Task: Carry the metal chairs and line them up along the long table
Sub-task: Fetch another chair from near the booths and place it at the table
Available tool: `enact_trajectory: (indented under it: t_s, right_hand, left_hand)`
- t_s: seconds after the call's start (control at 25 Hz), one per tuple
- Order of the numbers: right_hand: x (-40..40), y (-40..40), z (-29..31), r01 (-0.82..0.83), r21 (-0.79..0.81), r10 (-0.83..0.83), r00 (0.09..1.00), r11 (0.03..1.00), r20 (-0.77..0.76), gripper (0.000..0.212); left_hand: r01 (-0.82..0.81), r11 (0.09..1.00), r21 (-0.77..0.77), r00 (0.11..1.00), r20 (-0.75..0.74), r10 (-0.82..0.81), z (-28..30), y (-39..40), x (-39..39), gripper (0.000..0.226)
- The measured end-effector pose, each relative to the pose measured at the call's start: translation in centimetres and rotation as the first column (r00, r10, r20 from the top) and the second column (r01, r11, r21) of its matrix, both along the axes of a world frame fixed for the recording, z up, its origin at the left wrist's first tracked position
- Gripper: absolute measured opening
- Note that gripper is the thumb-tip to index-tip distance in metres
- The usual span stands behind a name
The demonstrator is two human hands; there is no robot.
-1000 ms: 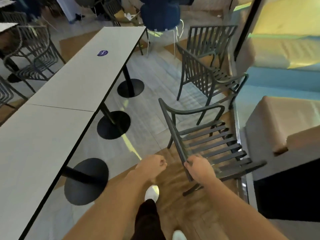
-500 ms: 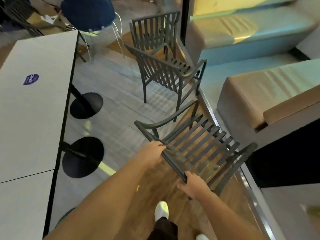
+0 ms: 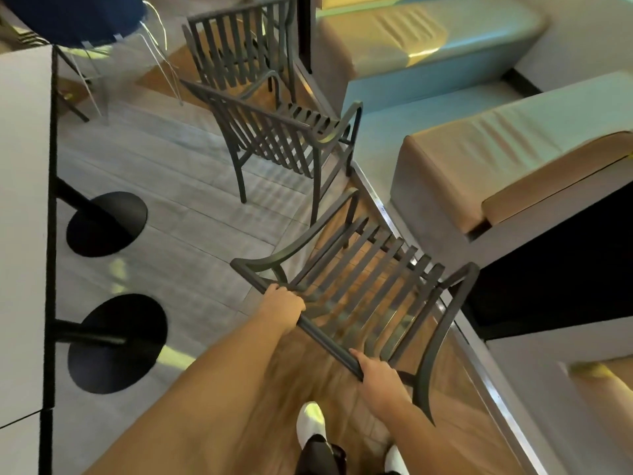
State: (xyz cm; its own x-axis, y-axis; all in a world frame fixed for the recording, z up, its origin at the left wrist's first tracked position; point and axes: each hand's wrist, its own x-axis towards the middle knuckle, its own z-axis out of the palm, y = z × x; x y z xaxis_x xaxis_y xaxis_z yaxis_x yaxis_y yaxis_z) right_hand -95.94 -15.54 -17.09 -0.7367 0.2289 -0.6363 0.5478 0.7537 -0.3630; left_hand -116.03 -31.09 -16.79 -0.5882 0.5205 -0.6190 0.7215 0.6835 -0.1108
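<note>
The nearest metal chair [image 3: 363, 286] stands at the centre of the view, on the wooden floor strip [image 3: 274, 389] just beside the metal floor rail [image 3: 479, 365] on the right, and well apart from the long table [image 3: 24, 234] at the left edge. Both hands hold the top bar of its slatted back: the left hand [image 3: 279, 308] has its fingers curled over the bar near the left armrest, and the right hand [image 3: 378, 378] grips the bar's near end beside the right armrest. The fingertips of both hands are hidden behind the bar. The chair's legs are mostly hidden under its seat slats, so whether they touch the floor cannot be told.

Farther off, a second metal chair [image 3: 287, 135] stands just beyond the first, its seat partly hidden by its own back. A third metal chair [image 3: 236, 49] sits behind that one at the far edge, its lower half hidden.

Only a narrow strip of the table shows, cut off by the left edge, with two round black bases [image 3: 116, 341] under it on the grey floor. A blue chair [image 3: 75, 18] at the top left is cut off by the frame. On the right, cushioned benches [image 3: 496, 159] run off the right edge. At the bottom, white shoes [image 3: 310, 423] and a dark trouser leg are blurred and partly cut off.
</note>
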Motion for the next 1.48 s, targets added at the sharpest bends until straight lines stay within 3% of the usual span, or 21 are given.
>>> enact_trajectory:
  t_s: [0.36, 0.6, 0.84, 1.08, 1.24, 1.48]
  right_hand:
    - [1.3, 2.4, 0.4, -0.034, -0.059, 0.037, 0.998, 0.998, 0.051, 0.068]
    - [3.1, 6.2, 1.2, -0.235, -0.086, 0.244, 0.963, 0.968, 0.113, 0.072]
    - [5.9, 11.7, 0.7, -0.407, -0.103, 0.417, 0.904, 0.907, 0.098, 0.071]
    - [7.6, 18.4, 0.7, -0.647, -0.059, 0.644, 0.738, 0.76, 0.201, 0.056]
    - [7.0, 21.3, 1.6, -0.773, -0.088, 0.771, 0.603, 0.628, 0.205, 0.07]
    - [6.1, 25.0, 2.1, -0.813, -0.044, 0.799, 0.557, 0.58, 0.228, 0.065]
  left_hand:
    - [0.058, 0.998, -0.011, 0.993, -0.103, -0.059, 0.2, 0.7, 3.0, 0.036]
    - [-0.125, 0.992, -0.03, 0.991, -0.043, 0.124, -0.4, 1.6, 8.1, 0.024]
    - [-0.38, 0.924, 0.039, 0.922, -0.066, 0.382, -0.7, 4.0, 15.7, 0.025]
    - [-0.572, 0.813, 0.109, 0.816, -0.033, 0.578, -0.5, 8.6, 24.3, 0.026]
    - [-0.576, 0.813, 0.083, 0.816, 0.001, 0.578, 0.8, 11.2, 26.9, 0.025]
    - [-0.571, 0.819, 0.053, 0.82, 0.061, 0.569, 2.7, 15.0, 29.0, 0.029]
